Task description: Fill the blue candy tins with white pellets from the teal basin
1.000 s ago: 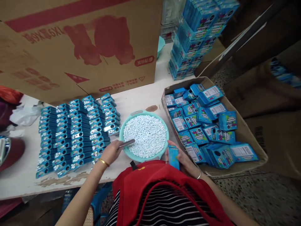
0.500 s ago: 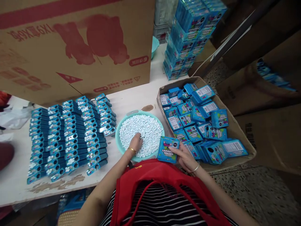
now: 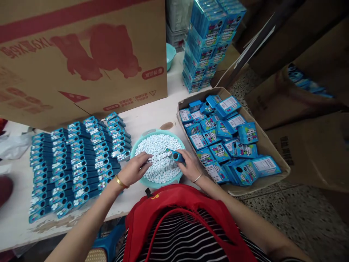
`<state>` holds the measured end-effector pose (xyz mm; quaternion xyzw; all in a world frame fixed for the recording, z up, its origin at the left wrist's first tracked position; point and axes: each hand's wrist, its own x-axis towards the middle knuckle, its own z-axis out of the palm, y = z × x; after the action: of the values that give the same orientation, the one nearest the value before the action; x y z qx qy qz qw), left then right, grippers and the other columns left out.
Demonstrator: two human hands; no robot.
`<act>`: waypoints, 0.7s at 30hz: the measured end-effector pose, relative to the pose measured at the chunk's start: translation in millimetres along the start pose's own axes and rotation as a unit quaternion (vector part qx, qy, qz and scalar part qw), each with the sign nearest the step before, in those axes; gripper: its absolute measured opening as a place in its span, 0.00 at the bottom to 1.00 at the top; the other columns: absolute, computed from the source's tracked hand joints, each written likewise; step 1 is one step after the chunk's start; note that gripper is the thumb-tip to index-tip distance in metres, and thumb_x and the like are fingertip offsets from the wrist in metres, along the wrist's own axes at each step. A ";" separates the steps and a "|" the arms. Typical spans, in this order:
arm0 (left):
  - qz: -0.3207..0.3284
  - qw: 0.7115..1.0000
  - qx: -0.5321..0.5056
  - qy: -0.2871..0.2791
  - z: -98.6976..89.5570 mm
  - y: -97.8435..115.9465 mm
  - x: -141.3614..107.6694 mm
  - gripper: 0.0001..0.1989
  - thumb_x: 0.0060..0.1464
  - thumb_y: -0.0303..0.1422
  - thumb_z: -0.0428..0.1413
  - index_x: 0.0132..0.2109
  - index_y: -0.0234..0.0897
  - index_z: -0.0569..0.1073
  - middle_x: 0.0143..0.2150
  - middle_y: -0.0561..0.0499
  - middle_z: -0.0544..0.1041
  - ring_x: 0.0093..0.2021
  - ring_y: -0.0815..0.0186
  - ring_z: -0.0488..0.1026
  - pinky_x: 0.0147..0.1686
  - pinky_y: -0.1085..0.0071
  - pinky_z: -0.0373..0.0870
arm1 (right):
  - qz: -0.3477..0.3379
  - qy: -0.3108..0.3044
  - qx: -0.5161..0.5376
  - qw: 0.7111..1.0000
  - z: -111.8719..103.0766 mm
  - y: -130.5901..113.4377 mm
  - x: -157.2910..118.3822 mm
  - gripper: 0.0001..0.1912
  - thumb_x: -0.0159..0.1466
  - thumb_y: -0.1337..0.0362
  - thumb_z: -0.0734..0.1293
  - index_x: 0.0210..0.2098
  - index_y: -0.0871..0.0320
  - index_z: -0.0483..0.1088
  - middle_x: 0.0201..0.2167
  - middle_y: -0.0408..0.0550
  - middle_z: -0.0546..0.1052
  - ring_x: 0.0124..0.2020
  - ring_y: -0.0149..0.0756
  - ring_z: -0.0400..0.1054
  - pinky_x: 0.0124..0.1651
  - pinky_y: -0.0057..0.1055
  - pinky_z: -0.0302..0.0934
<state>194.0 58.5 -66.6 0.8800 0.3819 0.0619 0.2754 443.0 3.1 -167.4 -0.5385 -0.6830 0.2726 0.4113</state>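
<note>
A turquoise bowl (image 3: pixel 133 149) full of small white candies stands at the table's front edge. Over its right side, my right hand (image 3: pixel 190 165) grips a small blue box (image 3: pixel 175 155), turned so that its narrow end with a dark round hole faces up. My left hand (image 3: pixel 135 168) hangs over the bowl's left side, its thumb and fingers curled towards each other; what they hold, if anything, is too small to make out. Rows of upright blue boxes (image 3: pixel 79 160), some with white candies on their tops, stand to the left.
A cardboard tray (image 3: pixel 261 134) of blue boxes lies on the right. Behind are a large carton (image 3: pixel 109 54), wrapped stacks of blue boxes (image 3: pixel 203 51) and another turquoise bowl (image 3: pixel 171 54). A blue stool (image 3: pixel 110 242) is below the table edge.
My left hand has risen out of the candies and moved left. My right hand has brought the blue box over the bowl and turned it from face-up to narrow end up.
</note>
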 end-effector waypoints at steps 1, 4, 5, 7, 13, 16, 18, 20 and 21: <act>0.003 1.000 0.018 -0.021 -5.7 5.6 3.5 0.12 0.63 0.33 0.46 0.49 0.35 0.67 0.41 0.46 0.72 0.41 0.64 0.70 0.42 0.66 0.69 | -0.013 -0.003 -0.003 1.000 3.4 -0.9 1.7 0.22 0.59 0.72 0.60 0.53 0.56 0.63 0.47 0.53 0.72 0.50 0.45 0.66 0.54 0.44 0.62; -0.008 0.991 0.101 -0.082 -16.8 24.0 15.4 0.11 0.62 0.32 0.45 0.48 0.34 0.69 0.40 0.45 0.72 0.40 0.63 0.72 0.40 0.66 0.70 | -0.036 -0.004 -0.006 0.999 11.3 -2.4 3.9 0.25 0.57 0.75 0.59 0.54 0.56 0.63 0.47 0.53 0.72 0.51 0.45 0.65 0.55 0.45 0.62; -0.017 0.986 0.137 -0.098 -19.0 31.4 19.5 0.11 0.62 0.31 0.45 0.48 0.34 0.69 0.41 0.45 0.72 0.40 0.62 0.72 0.38 0.66 0.70 | -0.041 -0.006 -0.008 0.999 13.0 -2.6 4.0 0.26 0.56 0.75 0.59 0.54 0.56 0.63 0.47 0.53 0.72 0.51 0.45 0.65 0.55 0.45 0.62; -0.033 0.969 0.215 -0.118 -21.9 48.0 27.4 0.12 0.61 0.29 0.45 0.49 0.33 0.68 0.42 0.44 0.73 0.39 0.62 0.73 0.34 0.68 0.69 | -0.046 -0.012 -0.014 0.999 15.4 -2.9 3.8 0.27 0.55 0.76 0.59 0.54 0.57 0.63 0.48 0.53 0.72 0.51 0.45 0.64 0.55 0.45 0.62; -0.040 0.943 0.301 -0.137 -28.4 79.0 35.7 0.17 0.60 0.23 0.43 0.54 0.32 0.64 0.41 0.43 0.74 0.38 0.61 0.73 0.32 0.67 0.69 | -0.057 -0.019 -0.022 0.998 19.7 0.8 2.5 0.29 0.55 0.76 0.59 0.56 0.57 0.62 0.48 0.54 0.71 0.52 0.45 0.64 0.55 0.46 0.62; -0.068 0.958 0.255 -0.113 -28.6 51.3 24.1 0.13 0.61 0.27 0.44 0.49 0.33 0.68 0.39 0.44 0.73 0.39 0.60 0.72 0.35 0.66 0.69 | -0.045 -0.012 -0.022 0.999 18.6 5.4 1.5 0.27 0.56 0.76 0.59 0.55 0.56 0.62 0.48 0.54 0.71 0.51 0.45 0.64 0.55 0.46 0.62; -0.120 0.962 0.223 -0.097 -20.5 15.9 11.9 0.11 0.61 0.31 0.44 0.45 0.34 0.69 0.41 0.44 0.72 0.40 0.61 0.71 0.37 0.66 0.69 | -0.025 0.001 -0.016 1.000 15.2 8.7 0.6 0.25 0.57 0.74 0.59 0.54 0.56 0.63 0.48 0.53 0.72 0.51 0.45 0.65 0.54 0.45 0.63; -0.188 0.958 0.196 -0.094 -1.7 -22.7 0.7 0.09 0.59 0.30 0.46 0.42 0.34 0.70 0.41 0.43 0.72 0.39 0.60 0.71 0.38 0.66 0.69 | 0.000 0.022 -0.004 1.000 9.9 11.7 -0.6 0.22 0.59 0.72 0.61 0.53 0.56 0.63 0.47 0.53 0.72 0.50 0.45 0.66 0.53 0.44 0.63; -0.215 0.956 0.174 -0.093 11.6 -39.7 -2.8 0.08 0.57 0.28 0.47 0.40 0.34 0.70 0.39 0.43 0.72 0.39 0.60 0.71 0.39 0.65 0.68 | 0.012 0.033 0.000 0.999 6.7 12.9 -1.2 0.21 0.60 0.70 0.61 0.53 0.56 0.63 0.47 0.54 0.72 0.49 0.45 0.67 0.53 0.44 0.64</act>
<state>170.4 73.6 -97.2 0.8134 0.5397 -0.1484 0.1588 443.9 5.9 -181.7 -0.5554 -0.6624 0.2602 0.4301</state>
